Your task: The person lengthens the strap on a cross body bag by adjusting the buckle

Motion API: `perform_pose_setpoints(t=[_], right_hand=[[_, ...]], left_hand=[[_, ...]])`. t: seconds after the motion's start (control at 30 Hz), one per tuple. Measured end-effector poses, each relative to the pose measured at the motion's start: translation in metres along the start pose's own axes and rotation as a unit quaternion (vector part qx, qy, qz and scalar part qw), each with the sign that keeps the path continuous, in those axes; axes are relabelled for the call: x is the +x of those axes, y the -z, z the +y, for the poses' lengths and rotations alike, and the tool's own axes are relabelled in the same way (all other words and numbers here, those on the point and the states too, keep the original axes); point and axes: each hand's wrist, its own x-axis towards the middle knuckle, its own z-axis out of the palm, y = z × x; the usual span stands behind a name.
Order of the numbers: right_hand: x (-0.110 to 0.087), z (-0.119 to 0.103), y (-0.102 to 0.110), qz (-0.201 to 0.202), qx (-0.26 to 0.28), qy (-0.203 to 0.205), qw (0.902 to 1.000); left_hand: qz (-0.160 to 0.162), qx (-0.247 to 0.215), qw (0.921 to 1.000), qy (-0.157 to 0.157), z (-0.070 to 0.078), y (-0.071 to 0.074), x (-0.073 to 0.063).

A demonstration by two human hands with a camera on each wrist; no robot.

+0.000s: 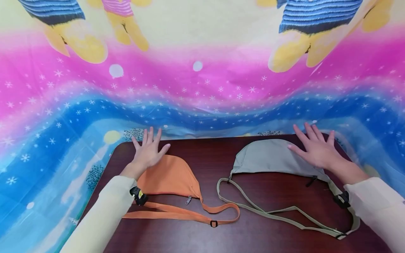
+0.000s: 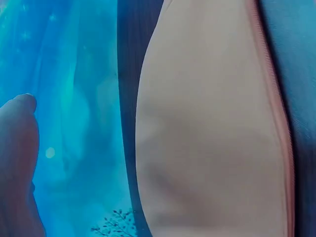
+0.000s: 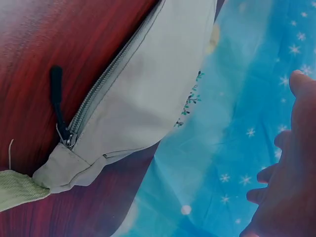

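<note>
An orange waist bag (image 1: 171,175) lies on the table at the left, its strap looped in front and a zipper pull on its near edge. My left hand (image 1: 148,151), fingers spread, hovers over its far left part and holds nothing. To the right lies a grey waist bag (image 1: 269,156) with a pale green strap (image 1: 253,207). My right hand (image 1: 317,151) is spread above its right end, also holding nothing. The right wrist view shows the grey bag's zipper with a black pull (image 3: 57,89). In the left wrist view the orange bag (image 2: 207,98) looks washed out.
Both bags rest on a dark reddish-brown wooden table (image 1: 177,235). A printed cloth (image 1: 202,84) in pink and blue, with snowflakes and bears, hangs behind the table and along its sides. A black buckle (image 1: 213,223) sits on the orange strap, close to the table's middle.
</note>
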Motion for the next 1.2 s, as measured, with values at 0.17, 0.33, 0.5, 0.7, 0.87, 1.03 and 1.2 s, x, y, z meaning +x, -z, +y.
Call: perform_pose_setpoints(t=[0.17,0.33,0.5,0.7,0.87,1.03,1.2], right_hand=[[-0.016,-0.005,-0.001,0.026,-0.011,0.028,0.9992],[-0.032,-0.015,-0.002,0.055,-0.007,0.07,0.9961],[-0.046,-0.028,-0.013,0.089,0.017,0.128,0.9876],[-0.057,-0.056,-0.029,0.101,0.023,0.198,0.9747],[-0.065,-0.084,-0.041,0.087,0.029,0.232,0.9684],[-0.073,-0.11,-0.058,0.083,0.044,0.262,0.9604],[-0.08,-0.135,-0.073,0.073,0.055,0.296,0.9507]], left_hand=[[-0.003,0.014,0.9996,-0.025,0.005,0.007,-0.019],[-0.016,0.027,0.9979,-0.056,0.012,0.016,-0.038],[-0.009,0.016,0.996,-0.088,0.022,0.015,-0.055],[0.001,-0.002,0.9909,-0.135,0.041,0.001,-0.083],[-0.012,-0.028,0.982,-0.186,0.06,-0.015,-0.107],[-0.035,-0.073,0.9722,-0.22,0.075,-0.03,-0.124],[-0.05,-0.106,0.9599,-0.255,0.086,-0.043,-0.136]])
